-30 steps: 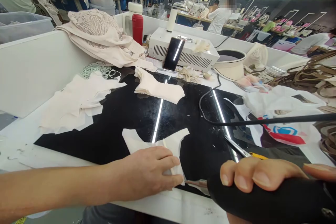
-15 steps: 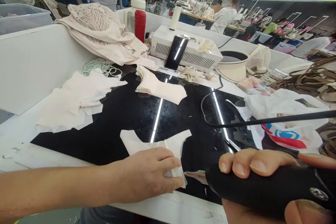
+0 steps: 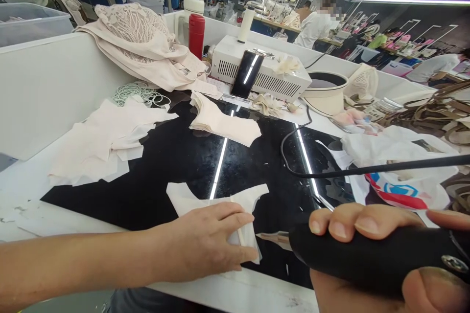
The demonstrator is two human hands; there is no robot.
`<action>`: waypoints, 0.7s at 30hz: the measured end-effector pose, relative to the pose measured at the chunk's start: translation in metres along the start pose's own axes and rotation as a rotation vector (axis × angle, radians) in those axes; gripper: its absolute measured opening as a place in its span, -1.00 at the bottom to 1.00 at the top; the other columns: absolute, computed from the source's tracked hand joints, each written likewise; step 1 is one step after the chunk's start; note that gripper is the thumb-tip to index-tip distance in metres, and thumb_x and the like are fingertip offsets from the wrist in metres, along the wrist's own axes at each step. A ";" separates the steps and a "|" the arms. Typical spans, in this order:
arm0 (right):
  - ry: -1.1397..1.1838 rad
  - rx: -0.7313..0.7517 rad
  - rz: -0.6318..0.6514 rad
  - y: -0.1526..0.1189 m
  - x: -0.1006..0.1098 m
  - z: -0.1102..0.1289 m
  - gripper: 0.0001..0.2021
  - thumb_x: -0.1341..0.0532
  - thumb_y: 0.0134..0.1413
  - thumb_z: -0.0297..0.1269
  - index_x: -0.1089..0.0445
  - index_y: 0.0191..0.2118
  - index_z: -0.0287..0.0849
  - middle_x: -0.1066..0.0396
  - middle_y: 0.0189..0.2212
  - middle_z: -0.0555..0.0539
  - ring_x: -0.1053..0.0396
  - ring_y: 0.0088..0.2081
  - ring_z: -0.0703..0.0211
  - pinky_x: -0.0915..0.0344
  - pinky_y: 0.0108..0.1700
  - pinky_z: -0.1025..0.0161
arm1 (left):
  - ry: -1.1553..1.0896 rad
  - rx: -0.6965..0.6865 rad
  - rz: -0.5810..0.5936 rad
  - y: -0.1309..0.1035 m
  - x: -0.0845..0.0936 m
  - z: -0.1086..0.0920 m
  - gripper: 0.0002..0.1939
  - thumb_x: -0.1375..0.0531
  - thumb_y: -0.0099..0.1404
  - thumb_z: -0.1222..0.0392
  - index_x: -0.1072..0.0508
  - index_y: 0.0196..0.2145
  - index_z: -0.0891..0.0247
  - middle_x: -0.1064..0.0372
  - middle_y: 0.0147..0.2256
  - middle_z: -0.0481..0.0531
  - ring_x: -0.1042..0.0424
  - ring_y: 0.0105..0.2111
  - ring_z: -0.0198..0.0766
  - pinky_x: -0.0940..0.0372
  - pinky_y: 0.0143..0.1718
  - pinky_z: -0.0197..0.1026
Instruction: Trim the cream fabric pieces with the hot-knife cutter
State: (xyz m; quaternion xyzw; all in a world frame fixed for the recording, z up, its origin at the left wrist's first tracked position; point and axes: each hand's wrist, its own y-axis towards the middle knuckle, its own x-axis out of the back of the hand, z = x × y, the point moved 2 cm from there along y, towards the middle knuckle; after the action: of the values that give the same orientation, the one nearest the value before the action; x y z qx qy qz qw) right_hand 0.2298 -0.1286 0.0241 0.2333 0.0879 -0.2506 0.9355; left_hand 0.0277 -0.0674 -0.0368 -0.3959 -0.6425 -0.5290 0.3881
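Pressed flat on a cream fabric piece [image 3: 254,199], my left hand [image 3: 211,239] has its fingers spread over the lower part of the cloth. The fabric's two upper ends flare out beyond the hand; much of its middle is hidden beneath it. My right hand [image 3: 367,222] is wrapped round a black-handled electric cutter [image 3: 374,257]. Its pointed metal blade [image 3: 275,238] faces left, close to the fabric's right edge and slightly apart from it. Both lie over a glossy black board [image 3: 169,156].
Stacked fabric pieces [image 3: 223,121] and a cream pile [image 3: 95,142] lie on the board. Behind them stand a vented white box [image 3: 264,71], a phone [image 3: 247,74] and a red bottle [image 3: 196,35]. A black cable [image 3: 404,164] crosses the right side near a plastic bag [image 3: 404,144].
The cutter's tip has risen slightly and come off the fabric's edge by a small gap. My left hand has stayed nearly in place on the cloth.
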 end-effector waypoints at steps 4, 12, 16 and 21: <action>0.078 0.017 -0.047 0.006 -0.007 -0.001 -0.59 -0.58 0.02 -0.17 -0.51 -0.03 0.09 -0.47 -0.41 0.13 -0.36 -0.44 0.12 -0.51 -0.42 0.17 | 0.009 -0.013 -0.005 0.000 0.001 0.001 -0.76 -0.19 0.64 0.12 -0.55 0.15 0.17 -0.51 0.15 0.28 -0.41 0.30 -0.11 -0.28 0.42 -0.03; 0.111 0.040 -0.069 0.010 -0.023 0.003 -0.58 -0.63 -0.09 -0.22 -0.53 -0.11 0.04 -0.55 -0.45 0.14 -0.36 -0.50 0.15 -0.53 -0.47 0.23 | 0.035 0.008 0.017 0.000 -0.001 -0.003 -0.72 -0.19 0.64 0.10 -0.51 0.20 0.15 -0.51 0.19 0.26 -0.39 0.34 -0.13 -0.25 0.44 -0.04; 0.103 0.050 -0.060 0.008 -0.022 0.003 -0.61 -0.61 -0.05 -0.22 -0.53 -0.10 0.05 -0.53 -0.44 0.14 -0.36 -0.49 0.17 -0.50 -0.47 0.25 | 0.061 0.031 0.052 -0.001 0.001 -0.005 -0.61 -0.24 0.62 0.01 -0.45 0.29 0.19 -0.47 0.26 0.26 -0.38 0.36 -0.13 -0.24 0.45 -0.06; 0.124 0.022 -0.086 0.002 -0.026 0.002 -0.58 -0.61 -0.03 -0.22 -0.51 -0.07 0.09 -0.50 -0.43 0.16 -0.37 -0.46 0.17 -0.51 -0.41 0.26 | 0.134 -0.017 0.056 -0.002 0.007 0.000 -0.58 -0.23 0.63 0.02 -0.47 0.27 0.33 -0.51 0.22 0.21 -0.39 0.34 -0.17 -0.17 0.49 -0.11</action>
State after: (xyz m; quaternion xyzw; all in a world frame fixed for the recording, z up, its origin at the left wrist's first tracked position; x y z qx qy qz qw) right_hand 0.2089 -0.1166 0.0337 0.2545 0.1530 -0.2767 0.9139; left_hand 0.0231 -0.0665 -0.0314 -0.3807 -0.5994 -0.5485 0.4415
